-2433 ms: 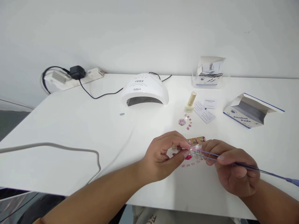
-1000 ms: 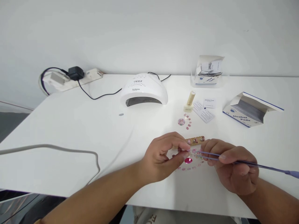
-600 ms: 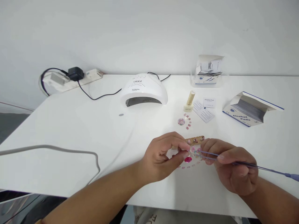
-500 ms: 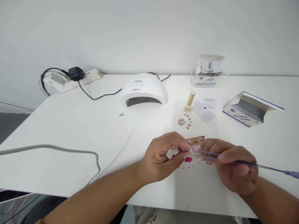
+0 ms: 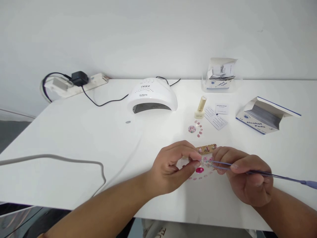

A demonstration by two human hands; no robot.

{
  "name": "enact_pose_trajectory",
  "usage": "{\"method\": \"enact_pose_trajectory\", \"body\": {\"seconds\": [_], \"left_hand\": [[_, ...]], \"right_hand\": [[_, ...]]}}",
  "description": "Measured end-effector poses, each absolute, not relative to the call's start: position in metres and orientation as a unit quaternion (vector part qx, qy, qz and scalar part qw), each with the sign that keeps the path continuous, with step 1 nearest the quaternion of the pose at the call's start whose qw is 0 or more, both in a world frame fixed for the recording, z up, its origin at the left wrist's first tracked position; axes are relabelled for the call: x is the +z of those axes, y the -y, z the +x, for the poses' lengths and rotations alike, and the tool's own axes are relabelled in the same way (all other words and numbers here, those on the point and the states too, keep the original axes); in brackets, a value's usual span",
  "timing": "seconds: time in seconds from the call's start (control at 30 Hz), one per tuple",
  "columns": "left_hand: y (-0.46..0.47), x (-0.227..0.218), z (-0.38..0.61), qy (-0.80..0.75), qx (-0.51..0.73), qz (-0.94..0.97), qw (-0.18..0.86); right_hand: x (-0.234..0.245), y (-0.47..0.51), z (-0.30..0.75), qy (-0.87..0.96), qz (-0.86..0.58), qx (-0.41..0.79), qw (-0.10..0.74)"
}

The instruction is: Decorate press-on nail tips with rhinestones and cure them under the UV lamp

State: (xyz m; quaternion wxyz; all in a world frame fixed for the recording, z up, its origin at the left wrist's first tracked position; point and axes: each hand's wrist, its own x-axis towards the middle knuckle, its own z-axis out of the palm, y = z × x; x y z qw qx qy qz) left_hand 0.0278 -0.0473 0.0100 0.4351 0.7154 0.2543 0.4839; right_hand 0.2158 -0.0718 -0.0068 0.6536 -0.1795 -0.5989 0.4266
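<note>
Purple tweezers [image 5: 284, 178] lie in my right hand [image 5: 247, 177], which is closed around them; their tips point left toward my other hand. Thumb and forefinger of my left hand [image 5: 170, 165] are pinched together at those tips. Whatever sits between them is too small to make out. Below the fingertips is a bright pink oval gem [image 5: 199, 170], with a curved row of small pink gems [image 5: 200, 178] in front of it. A tan strip carrying several gem pieces [image 5: 210, 149] lies just behind my hands, partly covered by them.
Behind are a round floral piece [image 5: 192, 129] with small ones around it, a gold-capped bottle [image 5: 201, 107] and white packets [image 5: 216, 119]. An alcohol pad box [image 5: 260, 117] stands right. A white nail lamp [image 5: 153, 96], power strip [image 5: 85, 84] and grey cable [image 5: 61, 157] are left.
</note>
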Motion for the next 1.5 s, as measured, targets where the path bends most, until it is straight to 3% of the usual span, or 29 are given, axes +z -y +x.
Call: {"method": "enact_pose_trajectory", "body": {"seconds": [0.4,1.5], "left_hand": [[0.0483,0.0107,0.0291,-0.238,0.481,0.707,0.460],[0.0468,0.0077,0.0294,-0.268,0.464,0.724,0.434]], "right_hand": [[-0.0106,0.0735,0.2129,0.549,-0.183,0.485,0.656],[-0.0095,0.0720,0.2151,0.549,-0.216,0.471,0.656]]}}
